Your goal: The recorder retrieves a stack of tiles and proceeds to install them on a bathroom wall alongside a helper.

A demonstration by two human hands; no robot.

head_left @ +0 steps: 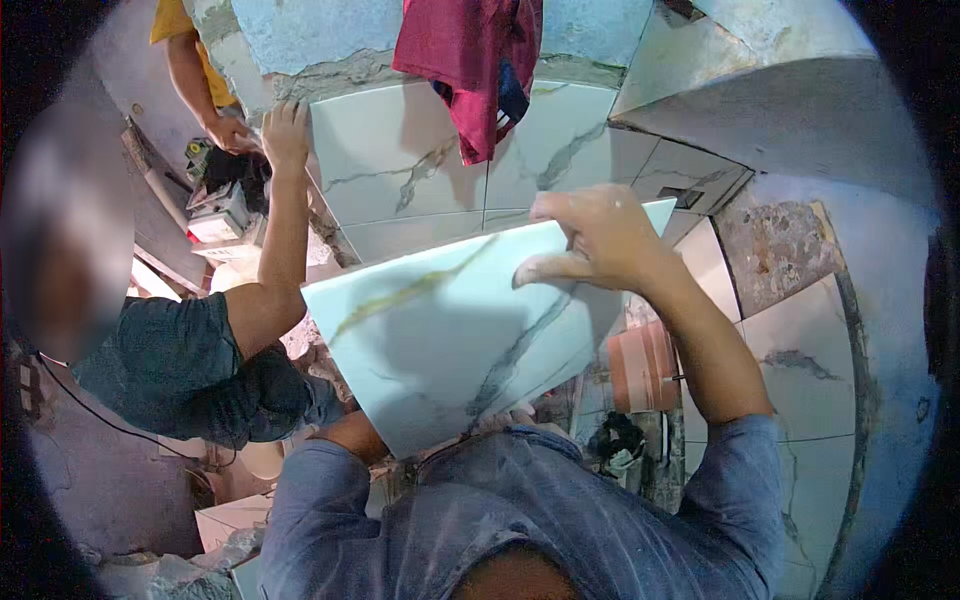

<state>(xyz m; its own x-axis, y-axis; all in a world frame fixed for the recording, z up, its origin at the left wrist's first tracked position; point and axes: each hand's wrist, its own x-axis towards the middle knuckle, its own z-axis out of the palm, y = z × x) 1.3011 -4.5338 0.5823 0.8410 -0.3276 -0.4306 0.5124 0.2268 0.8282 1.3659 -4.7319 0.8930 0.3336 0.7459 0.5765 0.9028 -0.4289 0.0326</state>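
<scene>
I hold a large white marble-patterned tile [440,330], tilted, in front of my chest. My right hand [600,235] is closed over its upper right edge, the thumb lying on the glossy face and the fingers over the edge. My left forearm passes behind the tile. What looks like the fingers of my left hand [505,418] shows at the tile's lower edge; the rest of that hand is hidden. Beyond the tile, a wall faced with similar marble-patterned tiles [390,150] rises to rough mortar and blue plaster.
A maroon cloth [470,70] hangs over the tiled wall. At left, a co-worker in a dark shirt [170,350] rests a raised hand [285,135] on the wall's edge. Another person's yellow sleeve [175,20] shows behind. An orange-brown block [642,368] stands at right; rubble [205,570] lies lower left.
</scene>
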